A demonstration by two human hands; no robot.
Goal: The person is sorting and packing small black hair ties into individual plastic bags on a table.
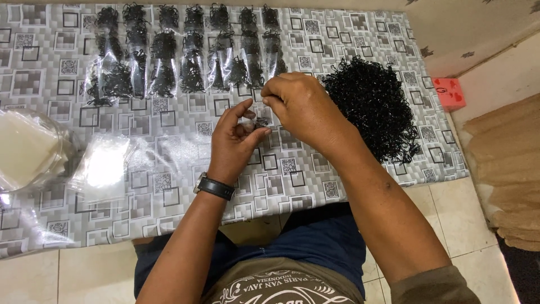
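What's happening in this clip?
A seated person holds both hands together over a patterned mat. The left hand and right hand pinch a small clear bag with a few black bands between the fingertips. A loose pile of black bands lies to the right, rows of filled bags along the far edge, and empty bags to the left.

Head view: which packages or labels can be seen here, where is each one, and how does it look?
Filled bags: rows at the mat's far side, clear plastic holding black bands.
Empty bags: left of the left hand, clear, flat stack.
Clear wrapper: far left edge, rounded, pale contents.
Red box: on the floor right of the black pile, small, with dark markings.
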